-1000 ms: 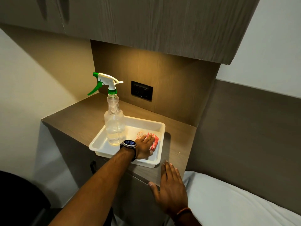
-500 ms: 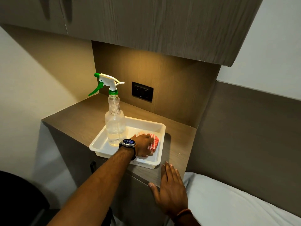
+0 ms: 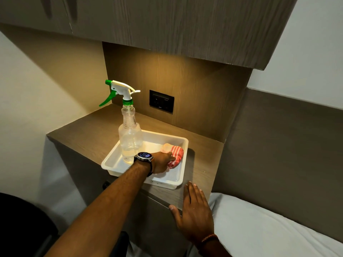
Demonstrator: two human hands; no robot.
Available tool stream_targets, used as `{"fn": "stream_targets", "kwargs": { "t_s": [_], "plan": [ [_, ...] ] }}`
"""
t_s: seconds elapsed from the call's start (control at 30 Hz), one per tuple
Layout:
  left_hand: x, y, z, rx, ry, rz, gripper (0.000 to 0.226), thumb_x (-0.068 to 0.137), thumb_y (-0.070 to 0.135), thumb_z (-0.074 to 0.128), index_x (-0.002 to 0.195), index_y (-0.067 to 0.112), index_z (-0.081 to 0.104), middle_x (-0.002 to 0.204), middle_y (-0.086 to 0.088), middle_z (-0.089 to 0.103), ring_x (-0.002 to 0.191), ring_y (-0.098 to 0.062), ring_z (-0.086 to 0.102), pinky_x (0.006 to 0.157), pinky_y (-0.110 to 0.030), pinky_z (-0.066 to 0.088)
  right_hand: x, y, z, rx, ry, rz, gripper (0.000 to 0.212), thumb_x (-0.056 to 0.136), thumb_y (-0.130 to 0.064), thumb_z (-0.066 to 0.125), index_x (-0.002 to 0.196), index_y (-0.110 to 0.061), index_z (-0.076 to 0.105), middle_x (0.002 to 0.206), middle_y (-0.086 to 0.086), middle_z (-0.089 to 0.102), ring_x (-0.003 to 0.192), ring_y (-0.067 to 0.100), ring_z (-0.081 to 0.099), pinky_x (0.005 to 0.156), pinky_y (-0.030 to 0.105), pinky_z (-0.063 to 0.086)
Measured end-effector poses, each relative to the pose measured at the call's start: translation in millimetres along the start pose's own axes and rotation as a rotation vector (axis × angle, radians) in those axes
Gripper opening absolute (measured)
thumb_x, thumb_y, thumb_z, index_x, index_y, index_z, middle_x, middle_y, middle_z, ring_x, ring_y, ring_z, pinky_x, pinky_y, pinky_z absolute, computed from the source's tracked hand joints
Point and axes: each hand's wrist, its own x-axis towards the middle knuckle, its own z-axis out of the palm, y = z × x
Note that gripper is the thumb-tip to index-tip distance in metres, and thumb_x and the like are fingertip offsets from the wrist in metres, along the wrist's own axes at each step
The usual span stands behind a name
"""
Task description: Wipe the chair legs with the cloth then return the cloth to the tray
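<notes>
A white tray (image 3: 181, 179) sits on the wooden side cabinet (image 3: 89, 138). Inside it, at the right, lies a bunched red-and-white striped cloth (image 3: 176, 154). My left hand (image 3: 162, 162), with a watch on the wrist, reaches into the tray and its fingers are closed around the cloth. My right hand (image 3: 194, 212) rests flat, fingers apart, on the cabinet's front right corner, holding nothing. A dark chair (image 3: 24, 225) shows only as a black shape at the lower left; its legs are out of view.
A clear spray bottle (image 3: 130, 140) with a green-and-white trigger stands in the tray's left part, close to my left wrist. A black socket plate (image 3: 161, 101) is on the back panel. Overhead cupboards hang above. A white bed (image 3: 269, 234) lies at the lower right.
My left hand went from lying over the cloth with fingers stretched to curling around it and bunching it up. My right hand stayed on the cabinet corner.
</notes>
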Motion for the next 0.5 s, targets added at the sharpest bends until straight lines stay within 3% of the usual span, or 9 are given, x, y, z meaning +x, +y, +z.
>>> {"fn": "stream_targets", "kwargs": {
  "t_s": [0.3, 0.4, 0.5],
  "plan": [
    [-3.0, 12.3, -8.2, 0.05, -0.015, -0.023, 0.059, 0.099, 0.028, 0.068, 0.154, 0.018, 0.05, 0.147, -0.014, 0.062, 0.13, -0.036, 0.062, 0.112, -0.044, 0.049, 2.0, 1.3, 0.3, 0.012, 0.004, -0.022, 0.105, 0.087, -0.085, 0.002, 0.158, -0.011, 0.026, 0.164, 0.008, 0.025, 0.151, 0.03, 0.026, 0.119, 0.043, 0.014],
    [-15.4, 15.2, -13.0, -0.06, -0.018, -0.063, 0.068, 0.098, 0.041, 0.067, 0.156, 0.016, 0.043, 0.151, -0.014, 0.058, 0.131, -0.035, 0.06, 0.11, -0.046, 0.05, 2.6, 0.0, 1.8, 0.029, 0.003, -0.036, 0.109, 0.083, -0.087, -0.003, 0.16, -0.013, 0.018, 0.166, 0.007, 0.016, 0.153, 0.029, 0.017, 0.121, 0.04, 0.007],
    [-32.1, 13.8, -24.3, -0.091, 0.16, -0.037, 0.084, 0.098, 0.051, 0.063, 0.164, 0.014, 0.026, 0.168, -0.014, 0.038, 0.149, -0.037, 0.044, 0.119, -0.05, 0.04, 2.6, 4.7, 4.4, 0.021, -0.011, -0.015, 0.11, 0.082, -0.088, -0.004, 0.161, -0.014, 0.013, 0.167, 0.006, 0.014, 0.154, 0.027, 0.015, 0.123, 0.039, 0.004]
  ]
}}
